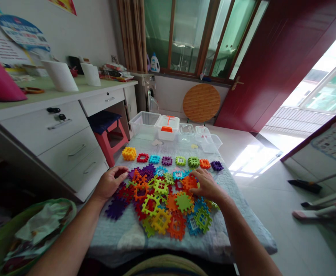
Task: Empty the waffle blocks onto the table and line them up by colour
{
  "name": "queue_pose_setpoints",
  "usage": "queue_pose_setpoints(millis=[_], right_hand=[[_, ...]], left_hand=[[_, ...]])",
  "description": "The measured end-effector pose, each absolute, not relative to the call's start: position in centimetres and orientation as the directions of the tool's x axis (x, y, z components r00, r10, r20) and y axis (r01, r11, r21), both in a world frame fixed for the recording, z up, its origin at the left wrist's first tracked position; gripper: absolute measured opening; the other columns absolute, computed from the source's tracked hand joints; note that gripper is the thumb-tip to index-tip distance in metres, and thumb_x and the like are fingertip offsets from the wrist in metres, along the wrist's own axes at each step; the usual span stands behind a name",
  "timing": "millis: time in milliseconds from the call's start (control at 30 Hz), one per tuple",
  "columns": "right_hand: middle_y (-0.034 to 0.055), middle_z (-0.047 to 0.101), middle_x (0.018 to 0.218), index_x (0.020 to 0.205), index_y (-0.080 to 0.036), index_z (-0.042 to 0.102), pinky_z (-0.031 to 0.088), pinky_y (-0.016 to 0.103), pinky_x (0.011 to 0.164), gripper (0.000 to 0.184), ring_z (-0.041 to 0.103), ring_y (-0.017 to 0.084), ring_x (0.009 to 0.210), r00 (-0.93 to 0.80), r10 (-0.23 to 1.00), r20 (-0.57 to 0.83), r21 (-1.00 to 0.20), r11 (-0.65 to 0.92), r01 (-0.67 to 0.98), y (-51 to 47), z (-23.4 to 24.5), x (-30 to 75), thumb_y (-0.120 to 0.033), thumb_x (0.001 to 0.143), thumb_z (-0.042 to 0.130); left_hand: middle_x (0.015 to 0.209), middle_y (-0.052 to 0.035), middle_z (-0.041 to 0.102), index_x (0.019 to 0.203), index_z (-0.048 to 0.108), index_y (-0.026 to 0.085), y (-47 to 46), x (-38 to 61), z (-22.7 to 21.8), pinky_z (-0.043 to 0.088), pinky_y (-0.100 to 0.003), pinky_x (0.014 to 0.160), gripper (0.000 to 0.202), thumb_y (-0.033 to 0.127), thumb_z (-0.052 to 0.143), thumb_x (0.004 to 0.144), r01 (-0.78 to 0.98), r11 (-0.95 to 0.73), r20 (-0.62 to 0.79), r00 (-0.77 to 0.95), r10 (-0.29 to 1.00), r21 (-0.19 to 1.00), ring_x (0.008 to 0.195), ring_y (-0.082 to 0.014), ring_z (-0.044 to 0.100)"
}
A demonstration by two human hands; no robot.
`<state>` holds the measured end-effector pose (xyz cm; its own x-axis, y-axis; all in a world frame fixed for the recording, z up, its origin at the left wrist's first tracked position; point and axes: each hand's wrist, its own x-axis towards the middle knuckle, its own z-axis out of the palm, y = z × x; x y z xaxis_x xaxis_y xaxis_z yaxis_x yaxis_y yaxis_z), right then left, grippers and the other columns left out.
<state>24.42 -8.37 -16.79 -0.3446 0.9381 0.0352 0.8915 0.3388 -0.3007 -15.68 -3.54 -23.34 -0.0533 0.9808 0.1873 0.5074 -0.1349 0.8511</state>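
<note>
A pile of colourful plastic interlocking blocks [160, 186], square with notched edges and some with window grids, covers the middle of the table. My left hand [110, 183] is at the pile's left edge, beside purple blocks [147, 171]. Its thumb and forefinger are apart, with nothing visible between them. At the pile's right side, my right hand [208, 184] has its fingers and thumb around the right edge of an orange block [188, 183]. Behind the pile runs a row of small stacks sorted by colour, from a yellow stack [129, 153] to a dark purple one [217, 165].
Clear plastic boxes [145, 122] stand at the table's far end, one with an orange-latched lid [168, 122]. A white desk [70, 134] and a pink stool [113, 142] are on the left. A green-rimmed bin [70, 205] sits near my left arm.
</note>
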Motion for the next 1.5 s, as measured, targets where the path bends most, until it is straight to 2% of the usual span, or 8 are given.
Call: queue_pose_setpoints(millis=[233, 633, 867, 1100, 1233, 1367, 1500], right_hand=[[0.0083, 0.057, 0.109, 0.110, -0.022, 0.063, 0.037, 0.040, 0.092, 0.044, 0.049, 0.026, 0.105, -0.338, 0.940, -0.037, -0.227, 0.321, 0.919, -8.5, -16.0, 23.4, -0.038, 0.071, 0.076], [0.0087, 0.059, 0.108, 0.106, -0.023, 0.064, 0.038, 0.041, 0.091, 0.038, 0.050, 0.028, 0.104, -0.365, 0.928, -0.068, -0.177, 0.349, 0.920, -8.1, -16.7, 23.4, -0.035, 0.070, 0.073], [0.0098, 0.059, 0.108, 0.107, -0.021, 0.065, 0.037, 0.042, 0.093, 0.042, 0.049, 0.029, 0.105, -0.377, 0.923, -0.072, -0.174, 0.361, 0.916, -7.9, -16.7, 23.4, -0.035, 0.069, 0.074], [0.0085, 0.058, 0.104, 0.100, -0.021, 0.063, 0.038, 0.039, 0.091, 0.035, 0.050, 0.026, 0.101, -0.385, 0.922, -0.043, -0.199, 0.369, 0.908, -8.1, -16.0, 23.3, -0.033, 0.068, 0.073], [0.0079, 0.057, 0.106, 0.104, -0.020, 0.061, 0.038, 0.039, 0.092, 0.037, 0.050, 0.024, 0.100, -0.310, 0.949, 0.062, -0.246, 0.315, 0.916, -7.1, -14.8, 26.1, -0.030, 0.069, 0.071], [0.0086, 0.057, 0.106, 0.108, -0.020, 0.061, 0.039, 0.038, 0.089, 0.038, 0.051, 0.024, 0.098, -0.133, 0.978, 0.161, -0.250, 0.170, 0.953, -4.5, -13.6, 30.9, -0.032, 0.073, 0.068], [0.0097, 0.058, 0.107, 0.110, -0.019, 0.062, 0.039, 0.037, 0.088, 0.040, 0.051, 0.025, 0.099, -0.070, 0.991, 0.114, -0.194, 0.092, 0.977, -1.6, -13.6, 33.7, -0.027, 0.071, 0.067]], left_hand=[[0.092, -0.0062, 0.073, 0.093, 0.069, 0.017, -3.6, -15.4, -23.0, 0.052, -0.034, 0.086, 0.041, 0.051, 0.064, 0.071, 0.491, -0.128, 0.179, -0.059, 0.982, 0.862, 0.087, -0.0235, 0.068], [0.090, -0.0056, 0.073, 0.092, 0.068, 0.018, -3.9, -15.2, -22.4, 0.053, -0.034, 0.086, 0.041, 0.053, 0.064, 0.071, 0.473, -0.106, 0.156, -0.068, 0.985, 0.875, 0.085, -0.0231, 0.068], [0.091, -0.0059, 0.074, 0.091, 0.069, 0.017, -3.9, -15.1, -22.3, 0.053, -0.034, 0.085, 0.041, 0.052, 0.064, 0.069, 0.485, -0.098, 0.153, -0.077, 0.985, 0.869, 0.085, -0.0231, 0.068], [0.091, -0.0058, 0.075, 0.091, 0.070, 0.019, -3.9, -15.2, -22.2, 0.053, -0.033, 0.086, 0.041, 0.053, 0.064, 0.069, 0.505, -0.096, 0.155, -0.076, 0.985, 0.858, 0.086, -0.0238, 0.069], [0.092, -0.0062, 0.075, 0.093, 0.070, 0.019, -3.5, -15.6, -23.0, 0.054, -0.034, 0.086, 0.043, 0.055, 0.066, 0.069, 0.498, -0.088, 0.141, -0.071, 0.987, 0.863, 0.086, -0.0249, 0.070], [0.097, -0.0077, 0.075, 0.096, 0.070, 0.019, -3.1, -16.1, -23.7, 0.053, -0.035, 0.089, 0.045, 0.056, 0.065, 0.070, 0.518, -0.085, 0.135, -0.061, 0.989, 0.851, 0.091, -0.0264, 0.070], [0.095, -0.0067, 0.076, 0.094, 0.070, 0.021, -3.1, -16.2, -23.7, 0.054, -0.035, 0.087, 0.044, 0.056, 0.065, 0.069, 0.524, -0.079, 0.134, -0.068, 0.989, 0.848, 0.089, -0.0263, 0.071]])
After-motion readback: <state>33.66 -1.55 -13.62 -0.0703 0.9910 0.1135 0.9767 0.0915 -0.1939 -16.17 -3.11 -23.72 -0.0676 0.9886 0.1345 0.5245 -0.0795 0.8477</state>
